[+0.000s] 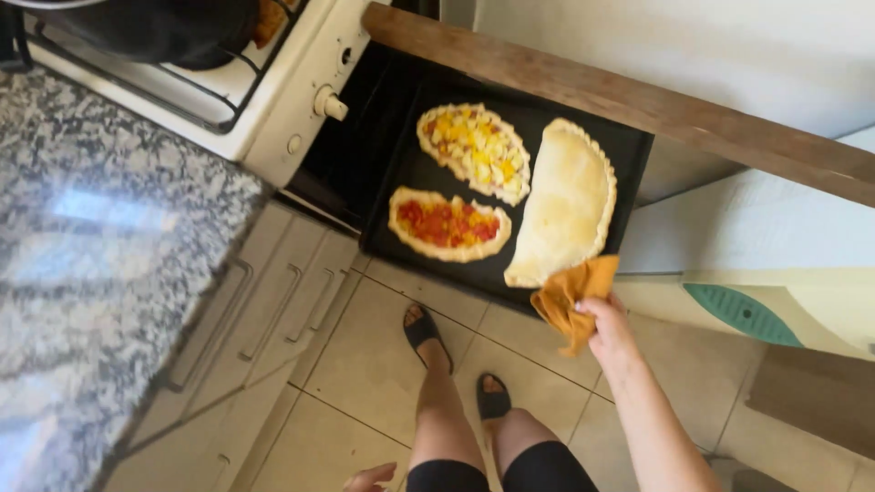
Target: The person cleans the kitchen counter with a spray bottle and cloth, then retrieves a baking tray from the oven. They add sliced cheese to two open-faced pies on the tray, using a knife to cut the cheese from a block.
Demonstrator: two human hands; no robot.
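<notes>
Right hand [609, 330], right of centre: fingers closed on orange cloth [570, 296], cloth pinched against near corner of black baking tray [401, 178]. Tray at upper centre, level, at open oven mouth under white stove [273, 109]. On tray: large folded pastry [567, 202], right; two open boat-shaped pies [474, 150], left. Left hand [369, 476], bottom edge: fingers loosely spread, holding nothing. Granite counter [100, 237], left.
</notes>
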